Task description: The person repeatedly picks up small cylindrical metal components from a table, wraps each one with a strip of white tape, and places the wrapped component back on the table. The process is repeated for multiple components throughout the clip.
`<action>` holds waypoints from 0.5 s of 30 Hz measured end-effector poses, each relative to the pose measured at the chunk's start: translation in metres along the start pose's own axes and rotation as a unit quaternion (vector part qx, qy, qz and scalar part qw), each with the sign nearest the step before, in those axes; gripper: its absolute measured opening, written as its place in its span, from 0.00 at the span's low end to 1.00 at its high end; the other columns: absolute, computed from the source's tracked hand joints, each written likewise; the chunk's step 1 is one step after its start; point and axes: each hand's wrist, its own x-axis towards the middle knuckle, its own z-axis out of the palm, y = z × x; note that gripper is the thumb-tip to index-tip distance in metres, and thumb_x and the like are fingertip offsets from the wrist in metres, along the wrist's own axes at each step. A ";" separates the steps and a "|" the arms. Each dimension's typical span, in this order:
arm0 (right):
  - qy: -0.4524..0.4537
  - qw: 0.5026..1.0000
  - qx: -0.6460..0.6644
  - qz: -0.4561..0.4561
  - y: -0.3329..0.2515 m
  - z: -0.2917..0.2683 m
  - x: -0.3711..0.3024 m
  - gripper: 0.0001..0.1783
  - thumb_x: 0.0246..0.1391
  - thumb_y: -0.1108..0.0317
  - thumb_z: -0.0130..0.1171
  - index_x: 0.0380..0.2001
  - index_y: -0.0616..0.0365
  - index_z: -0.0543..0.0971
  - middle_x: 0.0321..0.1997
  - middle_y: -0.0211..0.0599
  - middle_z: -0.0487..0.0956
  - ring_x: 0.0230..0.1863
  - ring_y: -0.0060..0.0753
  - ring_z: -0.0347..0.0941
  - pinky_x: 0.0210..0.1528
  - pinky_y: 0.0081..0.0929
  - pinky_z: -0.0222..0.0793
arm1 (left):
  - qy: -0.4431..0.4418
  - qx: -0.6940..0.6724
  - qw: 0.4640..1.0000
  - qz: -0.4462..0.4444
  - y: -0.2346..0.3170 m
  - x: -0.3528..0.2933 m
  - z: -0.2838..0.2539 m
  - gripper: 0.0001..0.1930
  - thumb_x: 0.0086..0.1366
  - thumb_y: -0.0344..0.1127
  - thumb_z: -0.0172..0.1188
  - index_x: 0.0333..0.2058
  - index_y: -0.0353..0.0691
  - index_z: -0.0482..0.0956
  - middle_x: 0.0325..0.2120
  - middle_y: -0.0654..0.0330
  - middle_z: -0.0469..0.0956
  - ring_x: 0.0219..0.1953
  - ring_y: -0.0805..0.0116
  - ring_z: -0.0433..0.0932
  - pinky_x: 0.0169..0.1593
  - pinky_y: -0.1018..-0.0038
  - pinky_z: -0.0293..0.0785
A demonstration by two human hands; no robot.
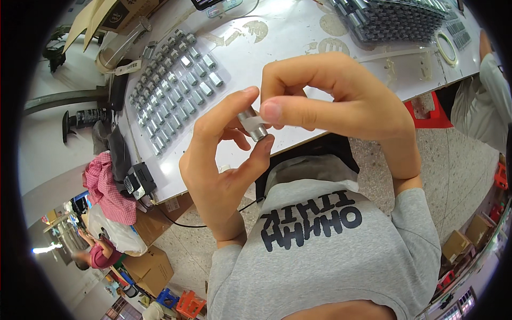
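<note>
A small silver metal cylinder (pixel 255 128) is held by its two ends between the thumb and index finger of my left hand (pixel 218 144). Across its side lies a whitish, half-clear strip (pixel 253 121) that looks like tape or film. My right hand (pixel 330 101) comes in from the right, its thumb and fingers pinched at the strip's end by the cylinder. The other right fingers curl behind the thumb and are partly hidden. Left of my hands, a clear plastic tray (pixel 176 130) on the white table carries rows of similar silver cylinders.
Stacked trays of metal cylinders (pixel 394 24) stand at the far right, beside a tape roll (pixel 446 49). At the left are a clear jar (pixel 114 56), a cardboard box (pixel 120 16) and a black device (pixel 140 180). A red stool (pixel 434 114) and another person's sleeve (pixel 488 85) are at right.
</note>
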 end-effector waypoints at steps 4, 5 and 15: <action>0.039 0.995 -0.061 -0.067 0.002 0.004 -0.005 0.07 0.46 0.71 0.54 0.19 0.62 0.72 0.17 0.26 0.68 0.21 0.17 0.57 0.22 0.16 0.53 | 0.013 0.050 0.999 0.001 0.005 0.001 0.005 0.22 0.38 0.21 0.63 0.37 0.38 0.73 0.30 0.62 0.75 0.23 0.77 0.69 0.26 0.83 0.66; 0.047 0.993 -0.077 -0.077 0.001 0.005 -0.005 0.06 0.45 0.71 0.55 0.19 0.62 0.72 0.17 0.26 0.68 0.22 0.18 0.57 0.22 0.17 0.54 | 0.009 0.076 0.997 0.009 0.004 0.001 0.004 0.22 0.38 0.21 0.63 0.37 0.38 0.73 0.29 0.63 0.74 0.22 0.77 0.68 0.25 0.83 0.65; 0.076 0.985 -0.125 -0.091 -0.012 0.014 -0.014 0.05 0.37 0.74 0.60 0.17 0.61 0.73 0.17 0.27 0.68 0.21 0.20 0.59 0.22 0.18 0.54 | -0.001 0.204 0.977 0.068 0.007 0.007 -0.003 0.21 0.37 0.23 0.64 0.36 0.38 0.74 0.22 0.63 0.70 0.21 0.73 0.65 0.25 0.80 0.63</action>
